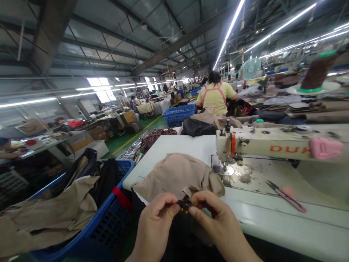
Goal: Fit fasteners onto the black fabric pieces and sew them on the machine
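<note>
Head view: left hand (156,223) pinching dark brown piece (184,203) with brass-coloured bits; right hand (215,220) gripping its other side. Piece held by near edge of beige cloth (177,173), which lies on counter (313,231). Sewing machine (256,140) right of cloth. Blue basket (109,227) at left, holding fabric (65,203).

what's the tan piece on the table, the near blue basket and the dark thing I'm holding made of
Tan piece: likely fabric or thin leather, matte, softly creased.
Blue basket: probably plastic, smooth-looking, with many holes.
Dark thing: perhaps fabric, finish unclear; its yellow bits gleam like metal.
</note>
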Tool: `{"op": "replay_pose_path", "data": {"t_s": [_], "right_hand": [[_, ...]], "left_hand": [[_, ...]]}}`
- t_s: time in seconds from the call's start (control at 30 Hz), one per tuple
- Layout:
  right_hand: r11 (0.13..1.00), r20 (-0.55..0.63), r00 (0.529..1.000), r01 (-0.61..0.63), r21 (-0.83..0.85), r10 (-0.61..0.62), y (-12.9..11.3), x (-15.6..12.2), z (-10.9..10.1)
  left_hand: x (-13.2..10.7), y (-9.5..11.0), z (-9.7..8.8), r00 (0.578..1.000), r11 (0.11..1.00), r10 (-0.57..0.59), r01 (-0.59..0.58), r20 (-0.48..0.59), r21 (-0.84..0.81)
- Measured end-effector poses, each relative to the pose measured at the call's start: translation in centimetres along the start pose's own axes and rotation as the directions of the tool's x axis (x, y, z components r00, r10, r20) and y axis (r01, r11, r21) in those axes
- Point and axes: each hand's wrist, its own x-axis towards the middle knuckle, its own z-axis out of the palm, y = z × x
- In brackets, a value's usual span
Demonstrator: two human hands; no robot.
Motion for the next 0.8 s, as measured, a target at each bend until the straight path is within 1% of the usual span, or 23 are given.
{"op": "replay_pose_path", "data": {"t_s": [0.1,0.23,0.3,0.37,0.5,0.57,0.63,0.7,0.8], "right_hand": [[0.999,0.041,0.998,-0.040,0.012,0.039,-0.2,0.4,-0.1],[0.993,0.102,0.989,-0.107,0.042,0.102,-0.9,0.9,-0.3],[0.993,0.115,0.988,-0.111,0.042,0.105,-1.1,1.0,-0.3],[0.996,0.095,0.992,-0.083,0.012,0.082,-1.1,1.0,-0.2],[0.997,-0.006,1.000,0.009,-0.073,-0.010,-0.7,0.6,0.3],[0.994,-0.048,0.998,0.043,-0.100,-0.048,-0.6,0.2,0.6],[0.990,-0.081,0.993,0.073,-0.121,-0.083,-0.6,-0.1,0.9],[0.986,-0.104,0.990,0.085,-0.145,-0.100,-0.7,-0.3,1.2],[0.980,-0.127,0.985,0.090,-0.179,-0.114,-1.1,-0.4,1.4]], "left_hand": [[0.2,0.1,-0.4,0.997,0.997,-0.041,0.045,0.073,-0.062],[0.6,0.1,-0.9,0.987,0.994,-0.045,0.059,0.155,-0.092],[0.7,0.0,-0.9,0.986,0.994,-0.043,0.059,0.164,-0.097],[0.7,-0.2,-0.7,0.990,0.995,-0.020,0.035,0.141,-0.099],[0.3,-0.7,-0.3,0.993,0.994,0.091,-0.087,0.072,-0.062],[0.2,-0.6,-0.3,0.983,0.984,0.180,-0.180,0.049,0.006],[0.2,-0.1,-0.5,0.956,0.950,0.287,-0.292,0.057,0.113],[0.3,0.7,-0.9,0.917,0.893,0.384,-0.398,0.104,0.209],[0.5,1.8,-1.3,0.877,0.830,0.449,-0.481,0.174,0.282]]}}
